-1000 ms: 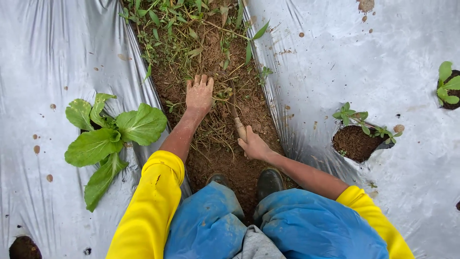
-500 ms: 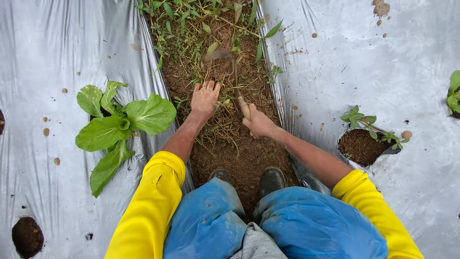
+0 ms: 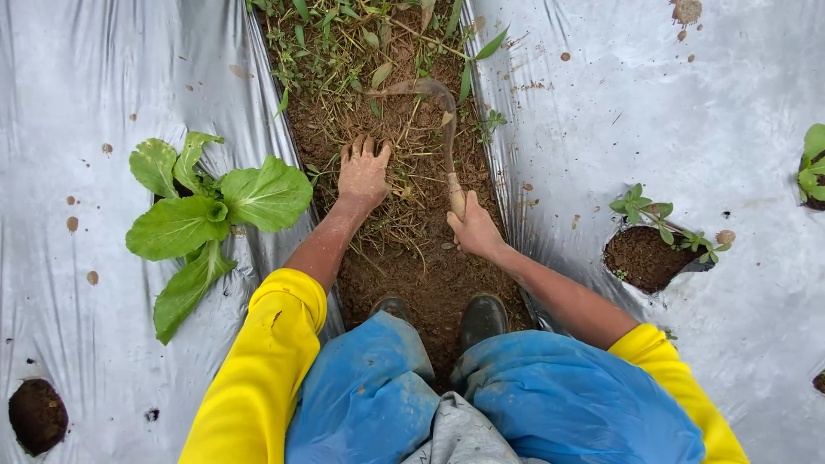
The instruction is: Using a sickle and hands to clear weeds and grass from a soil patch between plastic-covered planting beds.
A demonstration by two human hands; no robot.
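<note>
Presently, a sickle (image 3: pixel 444 146) is being held in the right hand (image 3: pixel 475 230), whose grip is being kept clamped round the pale wooden handle just above the fist. From the handle a thin, rust-brown blade is being carried upward and curved over to the left in a hook, with its tip lying across the weeds (image 3: pixel 361 43) at the upper part of the furrow (image 3: pixel 430 283). The left hand (image 3: pixel 363 174) is being pressed flat on the soil just beside the sickle, its grip apart, fingers spread and closed on nothing; dirt is being shown on its back and on the forearm.

Dry stalks and loose brown earth are being seen between the two hands, and a pair of dark boots (image 3: pixel 481 318) is being planted lower in the furrow, under blue trousers (image 3: pixel 550 404) and yellow sleeves (image 3: pixel 266 361).

No packages, labels or signs are being shown. Silver plastic sheeting (image 3: pixel 112 77) is being laid on both sides of the furrow, spotted with mud. A broad-leaved green plant (image 3: pixel 202 215) is being grown through the left sheet, near the left hand. A round hole of bare soil (image 3: pixel 640 258) with small seedlings (image 3: pixel 657 219) at its rim is being seen on the right sheet, well apart from the sickle.
</note>
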